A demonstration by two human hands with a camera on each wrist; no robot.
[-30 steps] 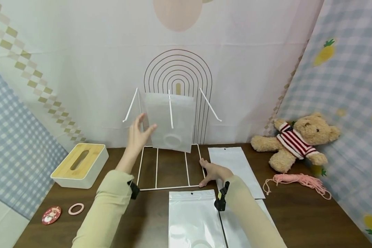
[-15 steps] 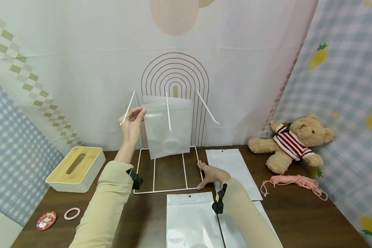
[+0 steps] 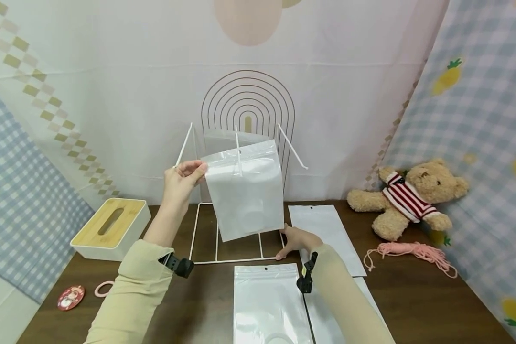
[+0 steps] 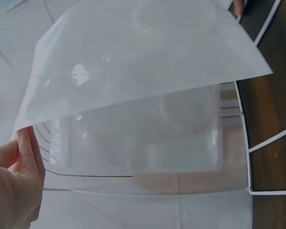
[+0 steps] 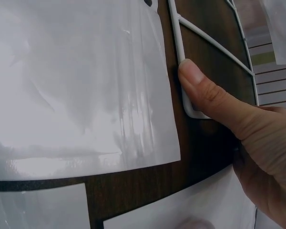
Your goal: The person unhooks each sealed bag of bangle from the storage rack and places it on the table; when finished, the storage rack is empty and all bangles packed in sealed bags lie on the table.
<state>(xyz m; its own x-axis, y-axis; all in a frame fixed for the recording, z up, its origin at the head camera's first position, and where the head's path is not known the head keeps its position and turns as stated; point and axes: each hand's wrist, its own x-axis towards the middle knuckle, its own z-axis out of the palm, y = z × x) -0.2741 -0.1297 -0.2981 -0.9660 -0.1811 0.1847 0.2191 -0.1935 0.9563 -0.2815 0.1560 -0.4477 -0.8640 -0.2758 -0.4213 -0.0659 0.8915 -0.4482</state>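
A white wire display rack stands against the back curtain, three prongs slanting forward from it. Pinched at its upper left corner by my left hand, a white zip bag tilts at the middle prong, its punched hole lined up with the wire. Behind it hangs a second zip bag, mostly covered in the head view. My right hand holds the right side of the rack's base, with the thumb over the wire near the front corner; its other fingers are partly hidden.
Several flat zip bags lie on the table, one in front of the rack and others under the right forearm. A wooden-lidded tissue box, red badge and pink ring are left. A teddy bear and pink cord are right.
My left hand has reached to the hanging bags and grasped the front one's corner, drawing that bag forward and tilting it away from the one behind. My right hand stays on the base.
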